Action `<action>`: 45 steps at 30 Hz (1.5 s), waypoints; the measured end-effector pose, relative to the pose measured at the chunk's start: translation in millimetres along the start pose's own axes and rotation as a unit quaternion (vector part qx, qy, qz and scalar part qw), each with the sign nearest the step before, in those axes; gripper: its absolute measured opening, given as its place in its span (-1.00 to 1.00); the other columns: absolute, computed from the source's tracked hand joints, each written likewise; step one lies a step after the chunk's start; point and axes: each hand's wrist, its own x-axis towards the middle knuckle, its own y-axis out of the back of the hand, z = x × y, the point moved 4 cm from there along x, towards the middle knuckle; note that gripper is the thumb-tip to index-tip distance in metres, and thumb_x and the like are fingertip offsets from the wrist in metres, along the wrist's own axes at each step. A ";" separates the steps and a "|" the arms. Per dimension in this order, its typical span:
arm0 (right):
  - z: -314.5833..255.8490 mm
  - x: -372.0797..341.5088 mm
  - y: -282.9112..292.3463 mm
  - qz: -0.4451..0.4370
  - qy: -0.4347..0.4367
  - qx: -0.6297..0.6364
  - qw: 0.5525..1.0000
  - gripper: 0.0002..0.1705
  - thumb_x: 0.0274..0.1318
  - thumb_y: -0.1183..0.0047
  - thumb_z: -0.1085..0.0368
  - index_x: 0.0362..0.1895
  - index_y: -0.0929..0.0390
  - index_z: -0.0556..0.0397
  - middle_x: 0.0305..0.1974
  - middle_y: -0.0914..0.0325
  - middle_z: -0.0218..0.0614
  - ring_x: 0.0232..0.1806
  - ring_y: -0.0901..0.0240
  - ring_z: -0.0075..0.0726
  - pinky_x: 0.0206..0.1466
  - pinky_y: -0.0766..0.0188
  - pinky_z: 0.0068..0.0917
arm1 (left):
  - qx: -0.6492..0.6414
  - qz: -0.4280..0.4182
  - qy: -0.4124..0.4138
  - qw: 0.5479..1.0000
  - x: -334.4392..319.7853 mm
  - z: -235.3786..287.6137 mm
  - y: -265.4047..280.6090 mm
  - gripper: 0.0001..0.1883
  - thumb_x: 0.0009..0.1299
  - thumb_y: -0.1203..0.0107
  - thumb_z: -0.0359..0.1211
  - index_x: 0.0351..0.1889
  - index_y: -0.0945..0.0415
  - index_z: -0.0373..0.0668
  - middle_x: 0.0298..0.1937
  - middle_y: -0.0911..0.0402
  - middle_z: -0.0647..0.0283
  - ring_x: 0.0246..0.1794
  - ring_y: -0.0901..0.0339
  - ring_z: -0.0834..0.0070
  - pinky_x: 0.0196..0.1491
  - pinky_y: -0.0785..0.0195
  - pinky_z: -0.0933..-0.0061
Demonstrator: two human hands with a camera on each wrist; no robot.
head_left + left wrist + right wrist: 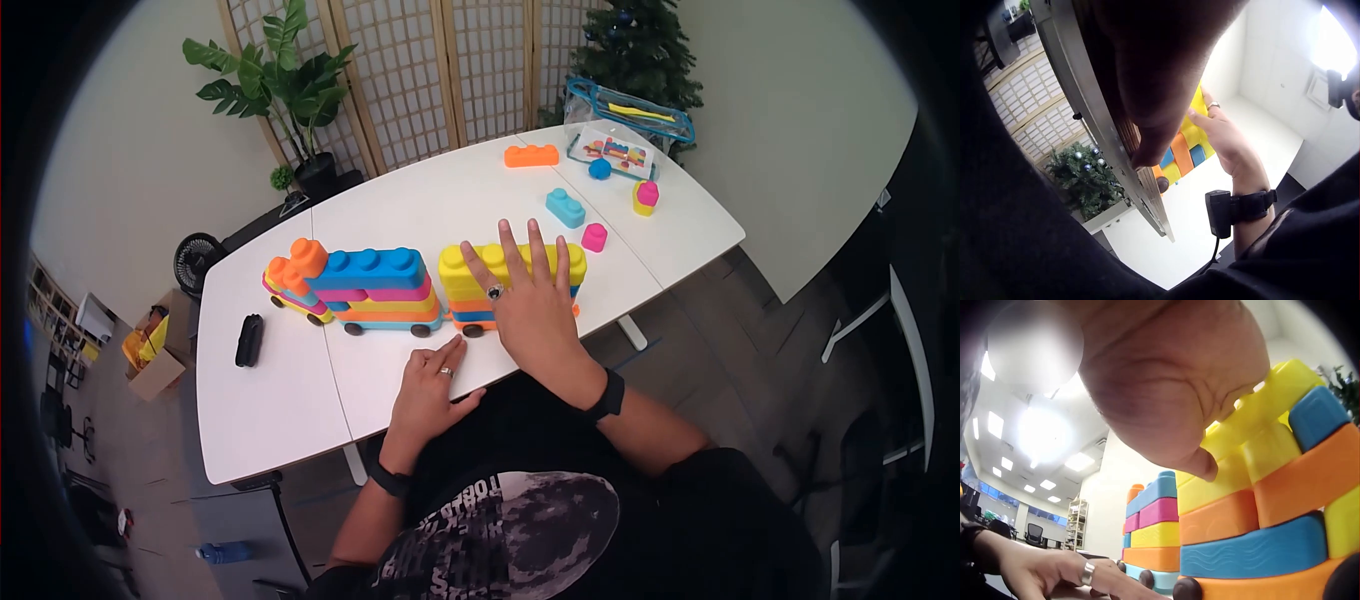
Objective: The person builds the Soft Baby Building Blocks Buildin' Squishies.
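The right hand [540,315] lies spread over the top of a yellow-topped block stack [455,285] on wheels; in the right wrist view its palm [1179,381] is against the yellow blocks [1225,478]. Below the yellow are orange and blue layers. The left hand [428,393] rests on the table's front edge, fingers extended near the stack's wheel, holding nothing. Left of this stack stands another wheeled stack with a blue top [375,268], joined to a front section with orange blocks [305,260]. In the left wrist view the left hand [1154,81] hides part of the stack.
On the white table [400,215] lie a black case [249,340], an orange block [531,156], a light blue block [566,208], a pink block [595,237], a blue piece [599,169] and a pink-and-yellow piece [646,197]. A clear bag [590,105] stands at the back right.
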 end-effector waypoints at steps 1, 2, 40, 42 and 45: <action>-0.3 -0.2 6.5 -0.005 0.006 0.018 1.000 -0.16 0.50 -0.09 0.10 0.78 -0.16 -0.53 0.73 -0.12 -0.05 0.77 0.09 0.36 0.72 0.29 0.52 | 0.004 0.004 -0.006 1.000 0.6 -1.4 -0.8 -0.11 0.26 -0.51 -0.09 0.52 -0.50 -0.32 0.53 -0.56 0.12 0.13 -0.47 0.05 0.38 -0.44 0.16; 0.8 0.7 24.4 0.011 0.009 0.046 0.999 -0.24 0.55 -0.08 -0.01 0.75 -0.24 -0.54 0.72 -0.13 -0.05 0.77 0.08 0.28 0.67 0.30 0.63 | 0.001 0.005 -0.005 1.000 2.7 -2.6 -1.0 -0.11 0.26 -0.52 -0.09 0.51 -0.51 -0.33 0.53 -0.56 0.12 0.13 -0.47 0.06 0.38 -0.44 0.16; 60.0 91.6 48.1 -0.309 0.147 0.153 0.927 -0.25 0.35 -0.20 0.20 0.60 -0.36 -0.10 0.30 -0.59 0.04 0.26 -0.60 0.21 0.32 -0.53 -0.09 | -0.027 -0.008 0.028 0.999 -3.7 -6.4 0.9 -0.12 0.32 -0.48 -0.03 0.54 -0.49 -0.28 0.56 -0.51 0.16 0.25 -0.46 0.11 0.47 -0.39 0.17; 51.2 82.8 47.8 -0.306 0.125 0.121 0.936 -0.22 0.37 -0.25 0.18 0.62 -0.32 -0.14 0.30 -0.57 0.05 0.28 -0.59 0.24 0.34 -0.53 -0.08 | -0.029 -0.012 0.031 0.999 -3.3 -4.0 1.2 -0.12 0.32 -0.47 -0.03 0.54 -0.48 -0.28 0.56 -0.51 0.16 0.25 -0.47 0.11 0.47 -0.39 0.18; 38.5 71.8 49.2 -0.295 0.099 0.063 0.948 -0.21 0.40 -0.28 0.13 0.63 -0.30 -0.18 0.27 -0.53 0.05 0.30 -0.57 0.26 0.36 -0.52 -0.09 | -0.033 -0.003 0.027 0.999 -3.6 -4.0 -0.7 -0.13 0.32 -0.47 -0.04 0.53 -0.49 -0.28 0.57 -0.50 0.17 0.25 -0.47 0.11 0.47 -0.39 0.18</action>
